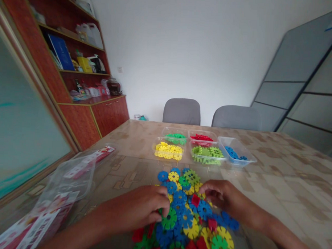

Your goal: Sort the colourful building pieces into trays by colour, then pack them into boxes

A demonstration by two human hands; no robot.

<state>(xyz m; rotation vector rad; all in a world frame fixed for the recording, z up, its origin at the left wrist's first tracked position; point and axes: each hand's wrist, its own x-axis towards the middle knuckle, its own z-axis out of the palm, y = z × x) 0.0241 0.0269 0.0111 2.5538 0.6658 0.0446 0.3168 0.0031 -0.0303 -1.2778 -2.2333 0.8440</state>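
A mixed heap of notched plastic discs and small connecting pieces, blue, yellow, green and red, lies in front of me. My left hand (pixel 154 202) is over its left side, thumb and bent fingers apart, fingertips at the edge of a green notched disc (pixel 169 218). My right hand (pixel 218 193) is at the heap's right side with its fingers curled in, near yellow discs and a red piece (pixel 195 200); whatever is between these fingertips is hidden. Blue discs (pixel 204 210) lie between the hands. A light green square lattice piece (pixel 190 177) rests at the far end.
Beyond the heap, clear tubs hold yellow discs (pixel 168 151), green pieces (pixel 175 138), red pieces (pixel 201 138), light green squares (pixel 207 155) and blue pieces (pixel 235 153). At the left lie a clear lid (pixel 68 175) and printed packaging (pixel 46 222). Two grey chairs (pixel 182 111) stand behind the table.
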